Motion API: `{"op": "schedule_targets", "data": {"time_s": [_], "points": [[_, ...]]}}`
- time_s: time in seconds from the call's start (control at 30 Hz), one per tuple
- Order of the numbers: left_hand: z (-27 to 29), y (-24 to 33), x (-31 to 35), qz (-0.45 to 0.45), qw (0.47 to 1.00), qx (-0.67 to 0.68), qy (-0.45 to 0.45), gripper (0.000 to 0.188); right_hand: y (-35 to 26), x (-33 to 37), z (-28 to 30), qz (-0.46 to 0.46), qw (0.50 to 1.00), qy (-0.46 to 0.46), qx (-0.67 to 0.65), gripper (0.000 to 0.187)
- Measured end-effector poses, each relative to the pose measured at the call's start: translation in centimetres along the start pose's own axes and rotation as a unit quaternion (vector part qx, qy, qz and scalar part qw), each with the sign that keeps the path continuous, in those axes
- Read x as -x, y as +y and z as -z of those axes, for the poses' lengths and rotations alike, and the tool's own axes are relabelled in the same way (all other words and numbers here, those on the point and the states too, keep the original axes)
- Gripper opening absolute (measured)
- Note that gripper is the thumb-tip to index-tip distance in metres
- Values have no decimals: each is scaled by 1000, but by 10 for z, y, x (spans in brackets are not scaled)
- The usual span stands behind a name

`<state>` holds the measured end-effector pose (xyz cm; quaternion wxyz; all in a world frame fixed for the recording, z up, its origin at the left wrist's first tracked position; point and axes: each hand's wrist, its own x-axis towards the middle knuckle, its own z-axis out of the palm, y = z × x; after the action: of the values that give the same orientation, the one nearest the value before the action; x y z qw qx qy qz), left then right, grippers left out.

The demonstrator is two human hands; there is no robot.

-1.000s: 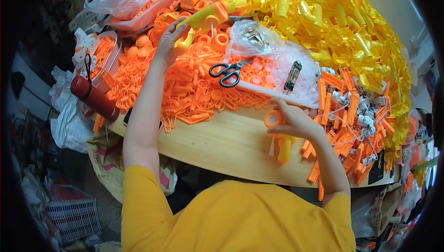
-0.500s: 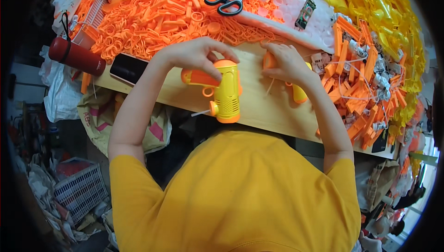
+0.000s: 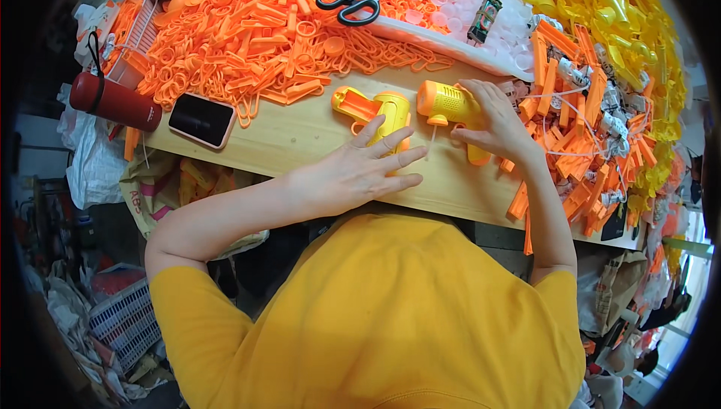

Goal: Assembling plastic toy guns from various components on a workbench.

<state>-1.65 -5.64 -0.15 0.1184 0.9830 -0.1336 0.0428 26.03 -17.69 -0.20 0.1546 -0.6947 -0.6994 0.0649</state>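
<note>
Two yellow-and-orange toy guns lie side by side on the wooden table. Over the left toy gun point(image 3: 392, 107), my left hand point(image 3: 357, 172) spreads its fingers, partly covering the body. That toy's handle points left, its hollow orange inside facing up. My right hand point(image 3: 499, 123) curls round the back end of the right toy gun point(image 3: 447, 101), fingers on top and thumb at the near side. From that toy a thin white stick point(image 3: 433, 142) juts toward me. Its handle shows below my right hand, and the hand hides the rest of its rear.
Orange plastic parts point(image 3: 225, 41) are heaped at the back left, with scissors point(image 3: 360, 5) beside them. A phone point(image 3: 201, 120) and a red flask point(image 3: 113, 101) lie at left. Orange pieces with wires point(image 3: 574, 131) pile up at right; yellow parts point(image 3: 601, 3) lie behind.
My left hand has come down toward me and opened out. The left toy gun now lies flat with its handle's hollow side up. The right toy gun shows more of its body.
</note>
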Motion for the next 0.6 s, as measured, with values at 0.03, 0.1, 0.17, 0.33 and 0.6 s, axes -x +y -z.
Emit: {"op": "schedule_targets", "data": {"time_s": [0.03, 0.1, 0.17, 0.33, 0.6], "points": [[-2, 1, -4, -6, 999, -32, 7, 46, 3, 2, -2, -11, 1000, -5, 1, 71], [-6, 6, -13, 4, 997, -71, -29, 39, 8, 3, -13, -19, 1000, 13, 1, 70], [-5, 6, -16, 20, 991, -111, -65, 32, 8, 0, -16, -21, 999, 31, -1, 70], [21, -7, -12, -23, 983, -43, 179, 29, 6, 0, -18, -16, 998, 54, -21, 70], [-3, -50, 64, 187, 748, 519, 370, 51, -1, -5, -14, -8, 997, 42, -57, 70]]}}
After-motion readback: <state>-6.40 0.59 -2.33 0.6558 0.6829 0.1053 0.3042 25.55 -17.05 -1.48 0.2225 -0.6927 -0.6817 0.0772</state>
